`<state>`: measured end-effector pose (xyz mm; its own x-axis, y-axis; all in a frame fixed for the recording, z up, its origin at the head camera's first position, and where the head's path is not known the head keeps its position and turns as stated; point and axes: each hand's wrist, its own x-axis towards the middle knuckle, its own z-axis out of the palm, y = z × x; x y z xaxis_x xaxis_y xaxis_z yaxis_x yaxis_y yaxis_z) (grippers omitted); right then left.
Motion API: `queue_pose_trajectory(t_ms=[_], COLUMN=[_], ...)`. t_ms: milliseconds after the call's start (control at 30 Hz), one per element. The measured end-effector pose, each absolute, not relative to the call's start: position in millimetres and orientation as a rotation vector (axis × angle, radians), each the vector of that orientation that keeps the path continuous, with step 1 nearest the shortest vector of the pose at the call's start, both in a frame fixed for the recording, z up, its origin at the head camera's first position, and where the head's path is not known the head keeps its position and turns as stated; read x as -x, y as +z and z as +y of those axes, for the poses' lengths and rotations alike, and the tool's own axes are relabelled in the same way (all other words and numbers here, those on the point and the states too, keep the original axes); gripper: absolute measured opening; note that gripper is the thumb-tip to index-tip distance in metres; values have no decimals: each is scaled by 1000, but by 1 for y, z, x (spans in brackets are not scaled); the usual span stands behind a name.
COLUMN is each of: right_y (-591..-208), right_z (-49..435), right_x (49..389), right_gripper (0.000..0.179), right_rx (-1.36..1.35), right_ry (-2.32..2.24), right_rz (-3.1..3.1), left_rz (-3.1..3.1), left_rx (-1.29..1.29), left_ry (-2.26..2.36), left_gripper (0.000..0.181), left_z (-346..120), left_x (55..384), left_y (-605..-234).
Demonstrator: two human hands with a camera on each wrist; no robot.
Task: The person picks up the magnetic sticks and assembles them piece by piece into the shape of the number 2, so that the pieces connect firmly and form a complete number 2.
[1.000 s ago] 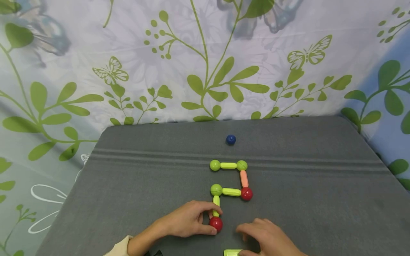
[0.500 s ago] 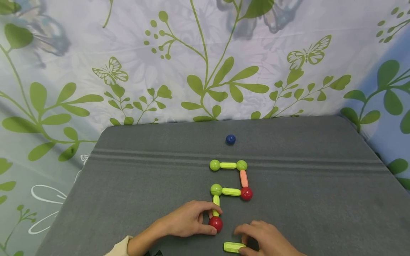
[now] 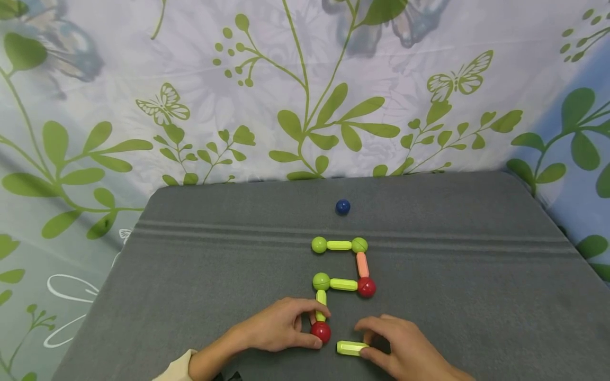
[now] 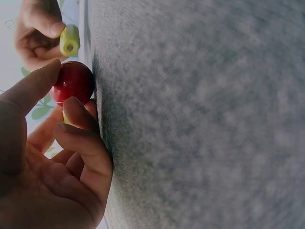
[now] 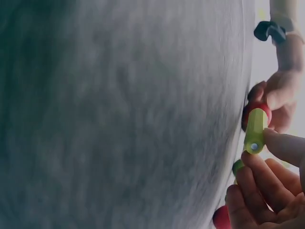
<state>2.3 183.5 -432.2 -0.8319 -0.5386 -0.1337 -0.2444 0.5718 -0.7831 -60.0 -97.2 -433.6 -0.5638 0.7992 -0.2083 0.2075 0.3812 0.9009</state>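
Observation:
My left hand (image 3: 281, 325) grips the near red ball (image 3: 321, 332), thumb on its near side and fingers by the yellow-green rod (image 3: 321, 302) joined to it. That rod leads up to a green ball (image 3: 321, 281), which ends a zigzag chain of balls and rods lying on the grey surface. Between thumb and fingers my right hand (image 3: 405, 346) pinches a loose yellow-green rod (image 3: 350, 348), its free end pointing left, a short gap from the red ball. In the right wrist view, a shiny round tip shows at the near end of the pinched rod (image 5: 256, 131).
The chain continues through another yellow-green rod (image 3: 344, 284), a second red ball (image 3: 366, 287), a salmon rod (image 3: 362, 264), a green ball (image 3: 359, 245), a further rod (image 3: 339, 245) and an end green ball (image 3: 319, 245). A blue ball (image 3: 343, 207) lies apart beyond it. Patterned cloth (image 3: 305, 95) hangs behind.
My right hand has brought the loose yellow-green rod up from the frame's bottom edge, away from me, to nearly level with the red ball. My left hand has stayed on the red ball.

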Motion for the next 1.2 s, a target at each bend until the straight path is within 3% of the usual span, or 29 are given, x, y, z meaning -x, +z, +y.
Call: queue_pose_trajectory(t_ms=[1200], right_y=[-427], right_z=[171], right_x=[17], right_gripper=[24], right_rx=[596], right_ry=[-1079], right_rz=[2552], left_rz=[1988], left_rx=[-859], left_ry=[1192], left_gripper=[37], left_z=[-98], left_x=[61], left_y=[-436])
